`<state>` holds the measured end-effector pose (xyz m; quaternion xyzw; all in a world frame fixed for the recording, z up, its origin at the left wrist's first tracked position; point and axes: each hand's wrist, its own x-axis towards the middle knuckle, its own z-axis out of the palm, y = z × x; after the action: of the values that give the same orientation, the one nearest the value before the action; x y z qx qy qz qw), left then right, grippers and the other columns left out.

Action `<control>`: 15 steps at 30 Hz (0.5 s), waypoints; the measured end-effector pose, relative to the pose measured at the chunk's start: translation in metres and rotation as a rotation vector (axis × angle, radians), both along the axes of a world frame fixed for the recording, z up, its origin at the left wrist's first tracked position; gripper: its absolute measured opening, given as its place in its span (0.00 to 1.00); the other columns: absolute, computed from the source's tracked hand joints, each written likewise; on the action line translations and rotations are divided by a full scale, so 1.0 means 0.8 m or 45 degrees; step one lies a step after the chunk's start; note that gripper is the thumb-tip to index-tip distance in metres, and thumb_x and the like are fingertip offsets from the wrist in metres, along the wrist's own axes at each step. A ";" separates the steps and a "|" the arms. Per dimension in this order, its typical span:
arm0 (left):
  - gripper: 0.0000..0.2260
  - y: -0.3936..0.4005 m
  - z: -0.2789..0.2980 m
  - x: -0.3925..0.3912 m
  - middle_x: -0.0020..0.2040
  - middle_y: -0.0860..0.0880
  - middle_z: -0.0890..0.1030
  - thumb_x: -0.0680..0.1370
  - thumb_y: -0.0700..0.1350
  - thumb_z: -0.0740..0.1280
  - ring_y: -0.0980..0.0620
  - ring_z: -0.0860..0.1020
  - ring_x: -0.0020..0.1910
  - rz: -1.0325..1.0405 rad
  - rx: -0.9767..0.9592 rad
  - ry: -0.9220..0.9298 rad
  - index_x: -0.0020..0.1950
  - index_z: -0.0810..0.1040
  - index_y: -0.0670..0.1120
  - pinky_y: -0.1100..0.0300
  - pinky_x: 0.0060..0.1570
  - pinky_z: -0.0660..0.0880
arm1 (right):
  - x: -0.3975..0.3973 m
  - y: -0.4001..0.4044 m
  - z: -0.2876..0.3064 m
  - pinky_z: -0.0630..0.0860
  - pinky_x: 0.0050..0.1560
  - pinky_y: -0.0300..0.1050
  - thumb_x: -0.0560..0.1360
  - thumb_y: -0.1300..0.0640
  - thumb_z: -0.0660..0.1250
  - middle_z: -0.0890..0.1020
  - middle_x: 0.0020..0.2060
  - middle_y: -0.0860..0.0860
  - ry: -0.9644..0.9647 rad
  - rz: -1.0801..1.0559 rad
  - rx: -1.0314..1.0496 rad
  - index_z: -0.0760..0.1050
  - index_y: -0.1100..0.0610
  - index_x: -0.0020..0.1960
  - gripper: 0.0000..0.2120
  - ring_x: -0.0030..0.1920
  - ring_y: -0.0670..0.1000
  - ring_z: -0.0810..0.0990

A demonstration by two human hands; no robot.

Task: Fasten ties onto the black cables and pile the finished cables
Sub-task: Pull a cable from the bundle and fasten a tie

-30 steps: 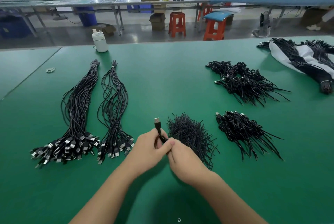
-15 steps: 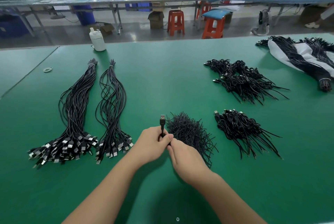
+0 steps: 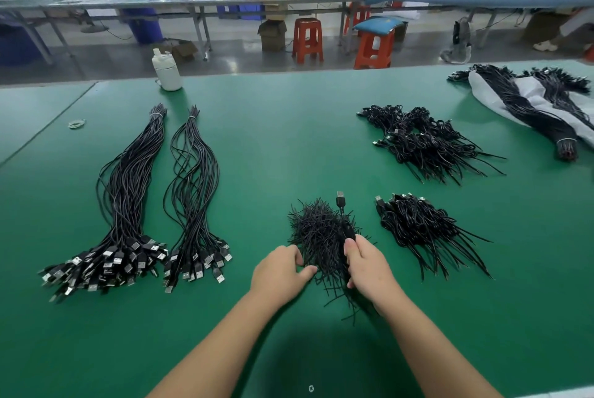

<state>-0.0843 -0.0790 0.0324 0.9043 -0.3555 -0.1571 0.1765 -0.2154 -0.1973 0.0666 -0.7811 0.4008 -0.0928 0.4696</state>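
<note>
Cables in two long black bundles lie at the left of the green table (image 3: 289,127): the larger bundle (image 3: 125,192) and, just beside it on the right, the thinner bundle (image 3: 193,188), both with their USB plugs fanned toward the near edge and their far ends bound together. A white bottle (image 3: 167,71) stands beyond them at the far edge, and a rubber band (image 3: 77,123) lies off to the far left. Near the middle, the left hand (image 3: 279,272) rests at the near left side of the heap of ties (image 3: 318,233), fingers curled in and thumb reaching into the strands; whether it pinches one I cannot tell. The right hand (image 3: 366,264) grips a coiled black cable (image 3: 345,221) over the heap's right side, its USB plug sticking up away from the person. Just right of that lies the near pile of finished cables (image 3: 418,227), and farther back the larger far pile (image 3: 427,143). At the far right, more bound bundles (image 3: 527,108) lie on a white bag (image 3: 533,92).
</note>
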 end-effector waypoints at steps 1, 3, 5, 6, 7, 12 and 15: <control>0.13 -0.002 -0.002 -0.002 0.41 0.57 0.74 0.76 0.62 0.66 0.53 0.75 0.41 0.005 0.002 -0.020 0.46 0.71 0.54 0.57 0.37 0.68 | -0.001 -0.001 0.000 0.70 0.33 0.42 0.85 0.50 0.51 0.71 0.34 0.50 0.005 -0.005 0.002 0.66 0.57 0.43 0.16 0.27 0.48 0.74; 0.09 -0.005 -0.004 -0.006 0.42 0.56 0.74 0.78 0.57 0.66 0.52 0.75 0.42 0.026 -0.020 -0.033 0.45 0.71 0.53 0.56 0.40 0.72 | -0.002 -0.001 -0.001 0.69 0.29 0.35 0.85 0.50 0.51 0.71 0.34 0.52 0.015 -0.011 0.013 0.67 0.60 0.45 0.17 0.30 0.50 0.74; 0.08 -0.007 -0.004 -0.006 0.41 0.56 0.74 0.79 0.52 0.65 0.52 0.76 0.42 0.058 -0.069 -0.032 0.43 0.71 0.53 0.56 0.42 0.75 | -0.002 0.000 -0.002 0.68 0.29 0.36 0.85 0.49 0.51 0.72 0.34 0.51 0.035 -0.007 0.016 0.68 0.60 0.46 0.17 0.30 0.49 0.75; 0.07 -0.006 -0.004 -0.005 0.41 0.56 0.76 0.80 0.51 0.65 0.52 0.76 0.42 0.069 -0.093 -0.039 0.43 0.71 0.53 0.56 0.42 0.75 | -0.002 0.000 -0.002 0.68 0.31 0.39 0.85 0.49 0.51 0.72 0.33 0.51 0.044 -0.001 0.016 0.68 0.59 0.45 0.17 0.30 0.49 0.75; 0.07 -0.005 -0.003 -0.003 0.41 0.56 0.77 0.80 0.52 0.64 0.52 0.76 0.42 0.071 -0.114 -0.054 0.43 0.73 0.52 0.57 0.41 0.75 | -0.003 0.000 -0.003 0.69 0.33 0.41 0.85 0.49 0.51 0.72 0.33 0.51 0.046 0.003 0.019 0.68 0.59 0.45 0.17 0.30 0.50 0.75; 0.09 0.006 0.004 0.002 0.43 0.55 0.81 0.82 0.53 0.60 0.52 0.79 0.42 -0.012 -0.079 -0.265 0.50 0.79 0.54 0.59 0.38 0.73 | -0.002 0.002 -0.007 0.73 0.40 0.48 0.85 0.49 0.51 0.71 0.33 0.51 0.042 0.016 0.022 0.66 0.57 0.43 0.16 0.35 0.53 0.74; 0.14 0.013 0.009 0.005 0.42 0.54 0.80 0.83 0.55 0.57 0.51 0.79 0.41 -0.073 0.004 -0.427 0.50 0.80 0.53 0.59 0.38 0.74 | 0.000 0.005 -0.007 0.71 0.34 0.40 0.85 0.48 0.51 0.72 0.33 0.50 0.039 0.039 0.059 0.68 0.58 0.44 0.17 0.30 0.49 0.75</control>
<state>-0.0807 -0.0687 0.0400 0.9076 -0.4054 -0.0096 0.1089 -0.2156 -0.1931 0.0610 -0.7775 0.3979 -0.0643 0.4828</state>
